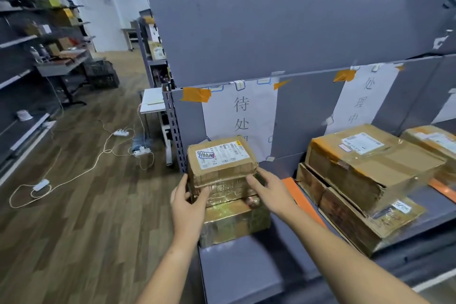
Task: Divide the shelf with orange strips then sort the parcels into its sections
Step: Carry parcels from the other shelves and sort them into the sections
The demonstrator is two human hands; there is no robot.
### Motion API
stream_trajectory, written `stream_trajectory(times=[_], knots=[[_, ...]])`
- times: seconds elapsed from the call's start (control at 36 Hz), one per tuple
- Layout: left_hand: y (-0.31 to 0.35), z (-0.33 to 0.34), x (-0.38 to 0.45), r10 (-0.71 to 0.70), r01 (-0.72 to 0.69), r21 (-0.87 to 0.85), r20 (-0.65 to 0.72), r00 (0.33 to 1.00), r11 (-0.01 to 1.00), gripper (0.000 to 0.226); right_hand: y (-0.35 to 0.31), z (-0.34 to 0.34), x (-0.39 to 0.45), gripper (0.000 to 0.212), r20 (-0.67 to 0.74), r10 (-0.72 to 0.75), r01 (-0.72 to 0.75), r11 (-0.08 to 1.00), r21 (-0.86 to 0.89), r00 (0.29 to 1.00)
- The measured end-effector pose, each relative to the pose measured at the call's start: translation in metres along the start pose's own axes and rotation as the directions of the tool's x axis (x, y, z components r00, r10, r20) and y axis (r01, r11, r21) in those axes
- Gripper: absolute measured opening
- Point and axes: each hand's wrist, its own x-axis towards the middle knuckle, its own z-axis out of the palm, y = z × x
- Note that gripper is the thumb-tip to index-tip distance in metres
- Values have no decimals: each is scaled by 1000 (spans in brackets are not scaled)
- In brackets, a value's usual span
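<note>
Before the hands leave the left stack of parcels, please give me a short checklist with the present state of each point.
1. Top parcel sits square on the lower parcels: not ok, it looks slightly turned.
2. Left hand and right hand touch the stack's sides: ok.
3. Stack stands under the left paper sign: ok.
4. Orange strip lies between this stack and the middle stack: ok.
5. Label matches the sign: cannot tell, too blurred.
</note>
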Motion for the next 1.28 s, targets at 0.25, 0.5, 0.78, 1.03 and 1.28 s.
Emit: stream_trajectory(times=[0.25, 0.5, 0.78, 1.03, 1.28], knots=[[-1, 15, -87, 349, -326, 436, 29, 937, 839, 40, 30, -55, -62, 72, 145, -21, 61, 958, -280, 989], [22, 122, -156, 239, -685, 509, 684, 690, 521, 58, 79, -166, -172, 119, 60, -19, 43, 905, -422, 998], [36, 259, -248, 197, -846, 274, 896, 397, 457, 60, 147, -286, -307, 110, -178, 257, -311, 828, -466, 950], [53, 382, -317, 110, -915, 109, 980, 164, 389, 64, 214, -367, -387, 112, -394, 435, -577, 716, -393, 809], [59, 526, -361, 72, -900, -34, 997, -3, 435, 67, 287, -452, -403, 84, -476, 558, -721, 626, -296, 680]])
